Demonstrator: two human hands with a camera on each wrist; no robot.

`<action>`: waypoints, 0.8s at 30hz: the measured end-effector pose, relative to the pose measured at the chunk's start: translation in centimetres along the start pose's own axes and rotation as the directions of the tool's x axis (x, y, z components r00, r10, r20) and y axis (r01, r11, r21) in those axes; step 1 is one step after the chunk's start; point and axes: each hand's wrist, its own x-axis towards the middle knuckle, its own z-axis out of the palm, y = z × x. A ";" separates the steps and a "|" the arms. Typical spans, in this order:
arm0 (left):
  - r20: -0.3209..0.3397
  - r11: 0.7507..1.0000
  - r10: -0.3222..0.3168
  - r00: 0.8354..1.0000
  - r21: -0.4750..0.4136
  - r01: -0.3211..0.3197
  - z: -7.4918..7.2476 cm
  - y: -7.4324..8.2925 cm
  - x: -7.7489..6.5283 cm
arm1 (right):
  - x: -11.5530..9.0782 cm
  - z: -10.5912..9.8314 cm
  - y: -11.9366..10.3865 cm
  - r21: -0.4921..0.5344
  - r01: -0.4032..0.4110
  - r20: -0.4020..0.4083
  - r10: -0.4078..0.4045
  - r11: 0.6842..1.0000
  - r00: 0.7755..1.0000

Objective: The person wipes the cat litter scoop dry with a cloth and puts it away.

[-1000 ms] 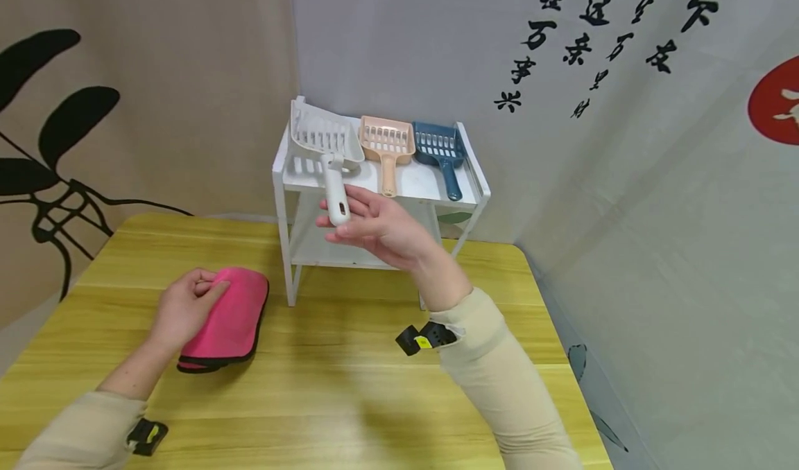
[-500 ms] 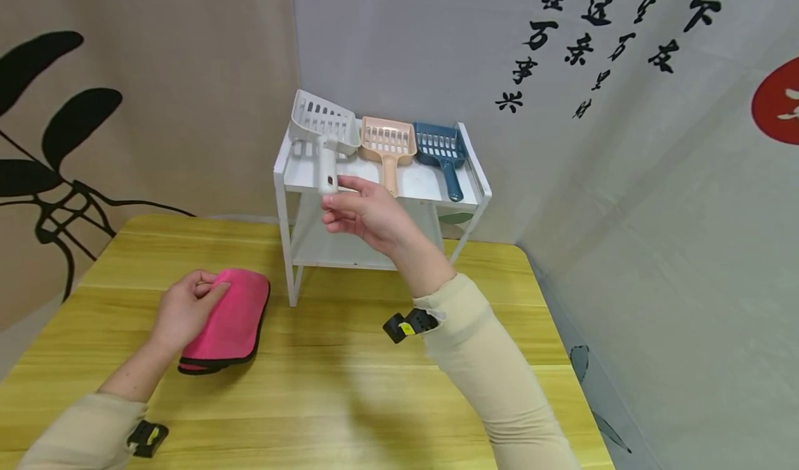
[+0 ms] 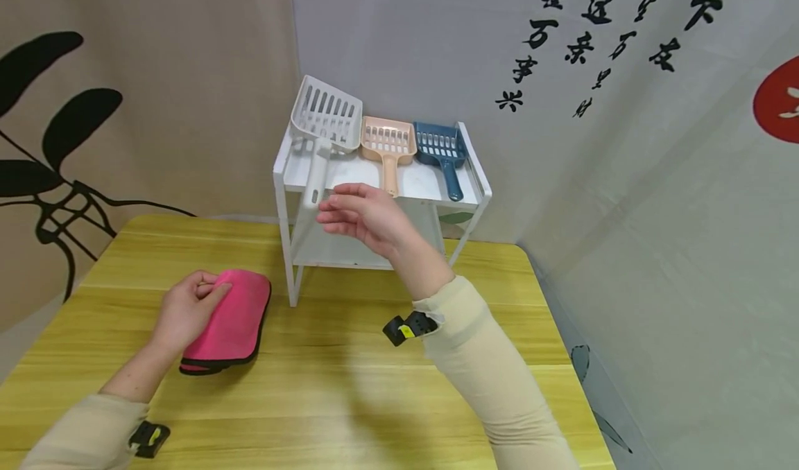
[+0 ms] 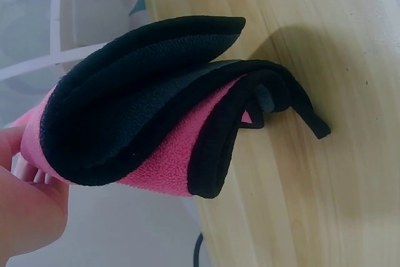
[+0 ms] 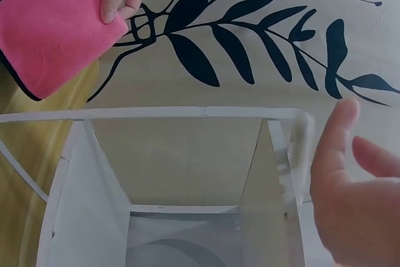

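Note:
My left hand (image 3: 187, 310) pinches the upper left edge of a folded pink towel (image 3: 232, 321) over the table. The left wrist view shows the towel (image 4: 156, 92) curled over, with a dark grey inner side and black trim. At the shelf's left end a white slotted litter scoop (image 3: 329, 113) lies tilted, its handle (image 3: 318, 168) overhanging the front edge. Just right of the handle end is my right hand (image 3: 368, 220), fingers loosely bent and nothing pinched. In the right wrist view its index finger and thumb stand apart, beside the handle's blurred white end (image 5: 303, 145).
On the white two-tier shelf (image 3: 340, 256) lie a peach scoop (image 3: 388, 137) and a dark blue scoop (image 3: 440, 144), handles toward me. The shelf stands at the back of the yellow wooden table (image 3: 312, 401), before a curtain (image 3: 399, 40).
The white scoop's blade has tipped up, and its handle end has swung left out of my right fingers. My right hand has shifted slightly left. The left hand and towel have barely moved.

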 end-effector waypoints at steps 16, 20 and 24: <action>-0.006 1.000 0.002 1.000 -0.001 -0.002 0.1 0.6 0.0 | -1.6 -2.6 1.3 -0.097 -0.040 0.102 0.050 0.995 0.994; -0.026 1.000 0.009 1.000 0.009 -0.008 -0.2 0.4 0.4 | -2.1 -4.4 2.5 -0.164 -0.068 0.103 0.085 0.984 0.991; -0.072 0.998 0.025 0.997 0.050 -0.022 -1.0 0.2 0.8 | -2.7 -6.4 4.2 -0.220 -0.079 0.114 0.106 0.972 0.988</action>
